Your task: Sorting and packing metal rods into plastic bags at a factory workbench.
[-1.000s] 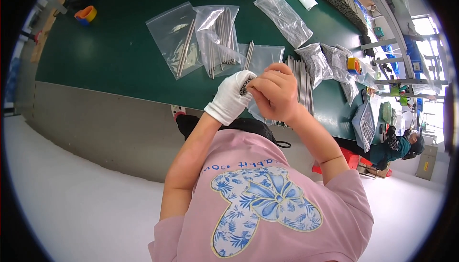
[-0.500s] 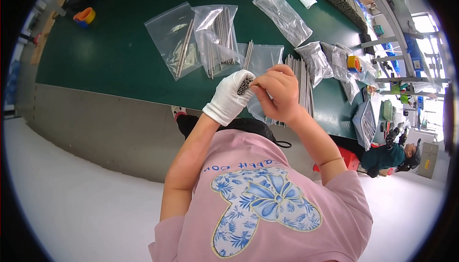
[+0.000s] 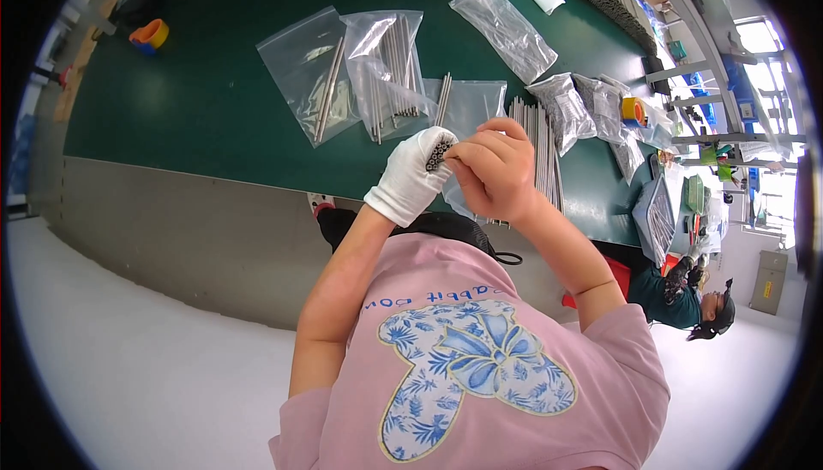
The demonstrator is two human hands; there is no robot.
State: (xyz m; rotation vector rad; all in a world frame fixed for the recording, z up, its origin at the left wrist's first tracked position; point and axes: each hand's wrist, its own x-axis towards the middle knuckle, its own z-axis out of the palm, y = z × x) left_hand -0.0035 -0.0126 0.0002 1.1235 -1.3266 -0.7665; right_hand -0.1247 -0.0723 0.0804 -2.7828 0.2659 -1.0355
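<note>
The gloved left hand [image 3: 408, 175] still clasps the metal-tube bundle [image 3: 438, 156] near the edge of the green table [image 3: 193, 84], and the bare right hand [image 3: 501, 172] has barely shifted at its ends, grip unclear, so handling continues.

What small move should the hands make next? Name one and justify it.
Probably a light tap with the right hand to even up the metal tubes: the gloved left hand is wrapped around them, their ends show above its grip, and the right hand is at those ends.
</note>
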